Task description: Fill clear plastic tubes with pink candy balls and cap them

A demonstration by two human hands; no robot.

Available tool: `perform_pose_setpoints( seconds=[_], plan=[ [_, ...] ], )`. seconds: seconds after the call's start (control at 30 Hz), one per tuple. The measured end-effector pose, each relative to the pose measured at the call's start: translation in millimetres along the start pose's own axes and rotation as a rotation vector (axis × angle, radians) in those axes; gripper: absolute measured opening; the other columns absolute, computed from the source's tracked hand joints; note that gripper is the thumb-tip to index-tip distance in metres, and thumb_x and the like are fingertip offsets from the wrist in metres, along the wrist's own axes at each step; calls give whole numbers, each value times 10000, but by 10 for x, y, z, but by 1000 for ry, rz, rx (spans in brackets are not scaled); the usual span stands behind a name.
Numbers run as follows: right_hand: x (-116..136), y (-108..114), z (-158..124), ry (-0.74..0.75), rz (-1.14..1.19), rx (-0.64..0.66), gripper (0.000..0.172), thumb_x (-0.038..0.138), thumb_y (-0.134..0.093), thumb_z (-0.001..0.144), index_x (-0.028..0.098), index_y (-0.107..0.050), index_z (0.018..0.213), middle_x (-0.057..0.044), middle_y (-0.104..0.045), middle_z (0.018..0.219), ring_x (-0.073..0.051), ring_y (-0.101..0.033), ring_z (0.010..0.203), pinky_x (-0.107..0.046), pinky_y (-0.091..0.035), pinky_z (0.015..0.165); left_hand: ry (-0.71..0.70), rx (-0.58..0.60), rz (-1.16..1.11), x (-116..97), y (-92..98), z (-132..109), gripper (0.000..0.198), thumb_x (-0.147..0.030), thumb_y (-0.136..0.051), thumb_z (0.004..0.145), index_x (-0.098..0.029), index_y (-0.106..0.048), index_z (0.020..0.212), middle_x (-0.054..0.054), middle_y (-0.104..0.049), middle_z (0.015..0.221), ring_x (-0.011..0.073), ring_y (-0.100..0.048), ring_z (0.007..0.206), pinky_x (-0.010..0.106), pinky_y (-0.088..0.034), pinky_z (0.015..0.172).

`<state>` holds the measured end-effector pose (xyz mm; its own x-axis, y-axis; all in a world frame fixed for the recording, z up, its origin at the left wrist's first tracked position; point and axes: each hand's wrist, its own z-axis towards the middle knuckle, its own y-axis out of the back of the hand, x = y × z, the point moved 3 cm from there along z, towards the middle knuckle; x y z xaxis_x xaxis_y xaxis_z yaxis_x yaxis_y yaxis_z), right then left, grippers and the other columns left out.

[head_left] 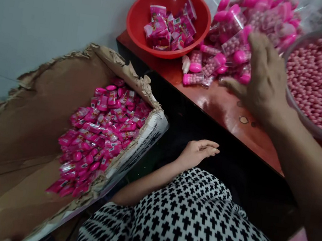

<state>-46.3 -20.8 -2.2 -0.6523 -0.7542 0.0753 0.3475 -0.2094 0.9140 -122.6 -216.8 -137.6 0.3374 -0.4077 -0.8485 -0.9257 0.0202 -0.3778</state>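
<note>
My right hand point(264, 77) reaches over the red table with its fingers apart, beside a heap of small clear bottles with pink caps point(214, 62) filled with pink beads. Nothing shows in its grip. Near my lap, below the table edge, my left hand point(200, 153) hovers with its fingers extended and nothing in it. Right of my right hand stands a grey bowl point(290, 92) of pink beads with several pink caps on top. A red bowl point(134, 23) at the table's far left corner holds pink wrapped packets point(169, 28).
A large torn cardboard box point(42, 92) stands left of the table, with many pink wrapped packets point(102, 128) inside. Clear plastic sheeting point(320, 13) lies behind the bottle heap. The table point(218, 112) has a dark front edge. A grey wall rises at the upper left.
</note>
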Motion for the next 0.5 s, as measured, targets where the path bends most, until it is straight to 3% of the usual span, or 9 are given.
perform_pose_setpoints(
  seconds=[0.1, 0.17, 0.27, 0.37, 0.5],
  plan=[
    [255, -50, -462, 160, 58, -47, 660, 419, -664, 862, 41, -468, 1366, -247, -525, 1365, -322, -508, 1284, -452, -425, 1030, -1, -8, -10, 27, 47, 56, 304, -294, -634, 847, -107, -687, 1080, 132, -742, 1003, 153, -680, 832, 277, -520, 781],
    [391, -82, -722, 249, 110, -68, 552, 359, -664, 874, 86, -506, 1326, -217, -584, 1309, -292, -554, 1234, -432, -460, 1012, -1, -9, -6, 42, 59, 87, 291, -277, -631, 849, -107, -688, 1078, 124, -744, 996, 155, -686, 837, 283, -525, 799],
    [513, -192, -962, 325, 167, 2, 434, 320, -616, 905, 151, -539, 1298, -161, -622, 1275, -270, -586, 1190, -432, -477, 1003, -22, -6, 24, 9, 82, 97, 265, -260, -619, 857, -108, -692, 1061, 107, -749, 978, 169, -701, 859, 293, -539, 827],
    [542, -385, -1077, 331, 193, 106, 334, 286, -555, 936, 168, -588, 1247, -137, -617, 1293, -266, -584, 1196, -450, -474, 1022, -149, -86, 178, -136, 183, -15, 240, -282, -597, 879, -142, -702, 1043, 81, -746, 1020, 188, -705, 928, 297, -549, 855],
    [541, -664, -1177, 340, 168, 203, 285, 215, -516, 946, 126, -631, 1191, -146, -627, 1278, -287, -494, 1314, -487, -454, 1071, -386, -279, 453, -309, 403, -374, 230, -287, -553, 911, -208, -696, 1072, 43, -742, 1055, 175, -701, 969, 298, -548, 911]
  ],
)
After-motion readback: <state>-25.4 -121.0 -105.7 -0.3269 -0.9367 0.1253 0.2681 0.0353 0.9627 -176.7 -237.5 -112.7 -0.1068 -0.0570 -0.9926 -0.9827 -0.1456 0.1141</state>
